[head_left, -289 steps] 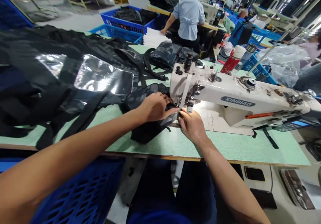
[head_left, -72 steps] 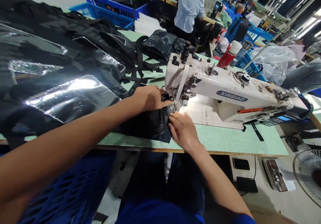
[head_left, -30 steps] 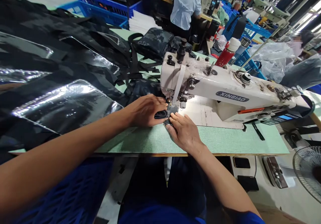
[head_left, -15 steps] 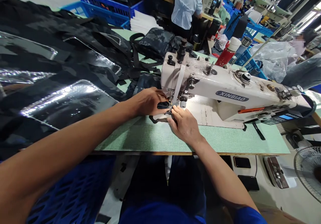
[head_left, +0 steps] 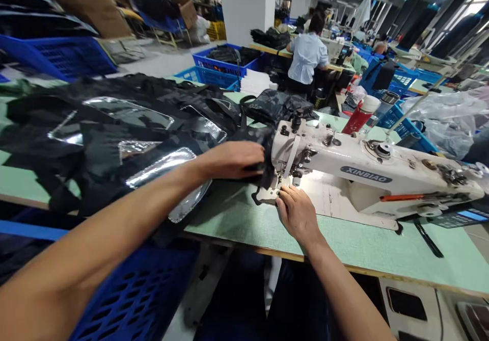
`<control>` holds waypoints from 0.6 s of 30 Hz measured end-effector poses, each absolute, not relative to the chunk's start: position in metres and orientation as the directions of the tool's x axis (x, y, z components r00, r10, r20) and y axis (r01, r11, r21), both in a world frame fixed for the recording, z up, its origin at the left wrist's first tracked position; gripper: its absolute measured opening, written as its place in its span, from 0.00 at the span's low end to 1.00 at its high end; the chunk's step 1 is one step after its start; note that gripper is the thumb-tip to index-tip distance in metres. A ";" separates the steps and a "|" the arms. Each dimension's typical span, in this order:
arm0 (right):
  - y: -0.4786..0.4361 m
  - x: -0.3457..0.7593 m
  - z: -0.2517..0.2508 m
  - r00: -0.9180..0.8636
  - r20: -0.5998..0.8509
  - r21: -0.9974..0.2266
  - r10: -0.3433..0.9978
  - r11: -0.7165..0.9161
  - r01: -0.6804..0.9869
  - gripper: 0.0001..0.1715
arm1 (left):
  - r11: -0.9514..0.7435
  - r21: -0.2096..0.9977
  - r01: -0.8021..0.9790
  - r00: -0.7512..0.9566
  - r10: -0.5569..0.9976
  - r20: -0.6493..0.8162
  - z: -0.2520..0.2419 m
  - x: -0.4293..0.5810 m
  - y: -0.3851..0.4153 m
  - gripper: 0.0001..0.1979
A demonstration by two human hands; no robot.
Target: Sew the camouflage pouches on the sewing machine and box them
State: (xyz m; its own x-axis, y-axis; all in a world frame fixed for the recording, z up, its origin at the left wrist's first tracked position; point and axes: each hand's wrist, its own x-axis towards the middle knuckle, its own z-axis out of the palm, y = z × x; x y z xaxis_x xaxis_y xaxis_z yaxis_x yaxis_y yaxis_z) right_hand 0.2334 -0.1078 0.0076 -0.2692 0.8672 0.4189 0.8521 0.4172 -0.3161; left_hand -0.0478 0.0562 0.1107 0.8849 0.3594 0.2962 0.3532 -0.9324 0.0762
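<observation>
My left hand (head_left: pixel 239 158) is closed on a dark camouflage fabric piece (head_left: pixel 266 152), left of the sewing machine's head. Most of the piece is hidden by the fingers and the machine. The white sewing machine (head_left: pixel 332 157), marked XINBIAO, stands on the green table. My right hand (head_left: pixel 300 213) rests on the front of its lit bed, fingers stretched toward the needle area and the thumb beside them. No fabric shows under those fingers. Dark camouflage pieces with clear plastic windows (head_left: pixel 160 167) lie heaped to the left.
A red bottle with a white lid (head_left: pixel 361 114) stands behind the machine. Black snips (head_left: pixel 428 239) lie at the right of the table. A blue crate (head_left: pixel 133 290) sits below the front edge. Beyond the table, a person in a light blue shirt (head_left: pixel 307 58) sits facing away.
My left hand has drawn the dark fabric away from the needle, to the left. My right hand stays by the machine bed. The view has swung left and up.
</observation>
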 end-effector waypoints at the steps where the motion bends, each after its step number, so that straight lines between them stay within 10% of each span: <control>1: -0.107 0.233 0.006 -0.269 0.429 -0.317 0.863 0.422 0.849 0.20 | -0.898 0.040 0.437 0.826 0.419 0.376 0.123 -0.059 0.061 0.17; 8: -0.105 0.231 -0.004 -0.237 0.481 -0.314 0.844 0.418 0.852 0.17 | -0.549 0.024 0.835 0.354 0.571 0.741 0.205 -0.039 0.157 0.34; 18: -0.104 0.236 -0.002 -0.243 0.465 -0.334 0.851 0.424 0.842 0.17 | -0.558 0.015 0.830 0.549 0.821 0.155 0.121 0.041 0.222 0.36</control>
State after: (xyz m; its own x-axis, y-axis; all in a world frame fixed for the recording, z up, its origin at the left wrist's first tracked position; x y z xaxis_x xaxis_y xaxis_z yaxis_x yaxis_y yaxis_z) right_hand 0.2362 -0.1037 -0.0025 -0.2435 0.8510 0.4652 0.8420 0.4236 -0.3342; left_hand 0.0410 0.2223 0.1206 0.5492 0.8213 0.1547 0.8299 -0.5577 0.0145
